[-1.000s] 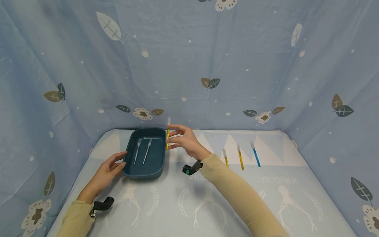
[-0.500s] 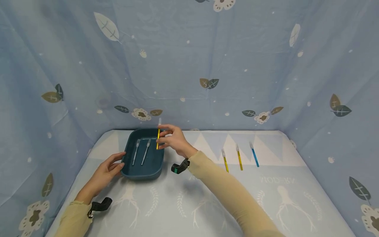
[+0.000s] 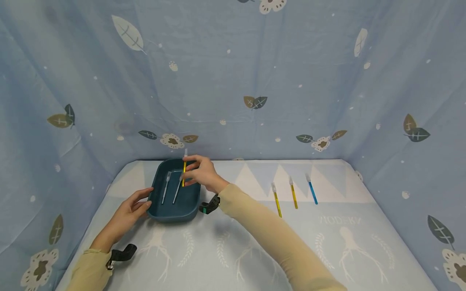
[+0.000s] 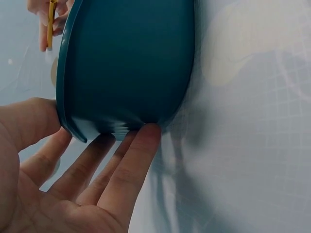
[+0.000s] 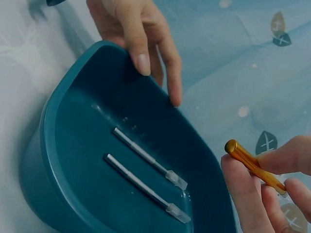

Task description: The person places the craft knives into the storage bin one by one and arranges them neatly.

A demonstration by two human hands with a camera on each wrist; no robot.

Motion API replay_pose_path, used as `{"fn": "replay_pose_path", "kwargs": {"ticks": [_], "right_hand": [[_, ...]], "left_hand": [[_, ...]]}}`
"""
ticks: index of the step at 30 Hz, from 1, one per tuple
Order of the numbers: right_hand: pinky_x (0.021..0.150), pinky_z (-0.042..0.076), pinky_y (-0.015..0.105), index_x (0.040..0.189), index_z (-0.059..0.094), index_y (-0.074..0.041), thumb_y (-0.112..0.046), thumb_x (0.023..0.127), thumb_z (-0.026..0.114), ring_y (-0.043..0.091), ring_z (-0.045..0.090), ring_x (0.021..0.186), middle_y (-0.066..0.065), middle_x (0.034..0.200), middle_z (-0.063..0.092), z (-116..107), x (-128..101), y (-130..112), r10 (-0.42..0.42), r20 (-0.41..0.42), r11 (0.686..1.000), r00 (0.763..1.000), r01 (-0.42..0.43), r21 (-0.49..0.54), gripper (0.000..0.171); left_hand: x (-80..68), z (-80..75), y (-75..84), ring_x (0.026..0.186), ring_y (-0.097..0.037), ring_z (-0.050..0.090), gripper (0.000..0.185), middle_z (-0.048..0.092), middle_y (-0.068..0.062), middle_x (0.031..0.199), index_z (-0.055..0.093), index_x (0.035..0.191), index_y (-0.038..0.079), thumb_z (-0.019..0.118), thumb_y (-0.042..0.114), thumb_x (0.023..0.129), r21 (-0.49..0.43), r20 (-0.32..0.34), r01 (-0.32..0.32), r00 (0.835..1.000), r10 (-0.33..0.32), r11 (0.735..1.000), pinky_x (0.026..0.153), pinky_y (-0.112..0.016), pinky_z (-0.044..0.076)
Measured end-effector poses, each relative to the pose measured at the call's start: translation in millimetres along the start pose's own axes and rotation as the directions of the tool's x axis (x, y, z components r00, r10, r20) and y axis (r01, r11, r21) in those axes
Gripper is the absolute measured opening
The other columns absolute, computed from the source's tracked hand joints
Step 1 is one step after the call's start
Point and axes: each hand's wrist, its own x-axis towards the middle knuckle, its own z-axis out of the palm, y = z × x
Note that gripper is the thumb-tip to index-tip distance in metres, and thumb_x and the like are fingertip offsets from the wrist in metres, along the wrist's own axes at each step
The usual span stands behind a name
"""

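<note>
Yellow pen [image 3: 183,173], held upright, sits over the right half of the teal tray [image 3: 156,188], tip up. Going left to right, we see the left hand [image 3: 128,211] at the tray's left near corner, fingers straight and spread, touching its outer wall. Inside the tray we see two grey pens [image 3: 172,187] lying side by side. The right hand [image 3: 202,173] pinches the yellow pen between thumb and fingers. Well right of the tray, two yellow pens [image 3: 284,195] and a blue pen [image 3: 312,190] lie on the table [image 3: 327,242].
</note>
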Motion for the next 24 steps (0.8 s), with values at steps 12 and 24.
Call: {"fn": "replay_pose_path", "kwargs": {"ticks": [12, 24], "right_hand": [[0.086, 0.064, 0.059, 0.146, 0.066, -0.002, 0.017, 0.093, 0.076, 0.031, 0.074, 0.080, 0.010, 0.095, 0.060, 14, 14, 8, 0.029, 0.018, 0.999, 0.999, -0.028, -0.037, 0.057], [0.080, 0.066, 0.055, 0.141, 0.070, 0.000, 0.018, 0.091, 0.078, 0.035, 0.076, 0.078, 0.011, 0.092, 0.062, 36, 25, 17, 0.054, 0.002, 0.996, 0.999, -0.054, -0.069, 0.053]], "left_hand": [[1.4, -0.4, -1.7, 0.146, -0.055, 0.046, 0.061, 0.034, -0.034, 0.168, 0.032, 0.170, 0.003, 0.056, 0.022, 0.118, -0.038, 0.006, 0.010, 1.000, -0.009, 0.999, 0.092, -0.031, 0.061], [3.0, -1.7, -2.1, 0.144, -0.053, 0.049, 0.062, 0.035, -0.033, 0.168, 0.031, 0.171, 0.003, 0.057, 0.024, 0.118, -0.043, 0.013, 0.009, 1.000, -0.008, 0.999, 0.090, -0.028, 0.061]]}}
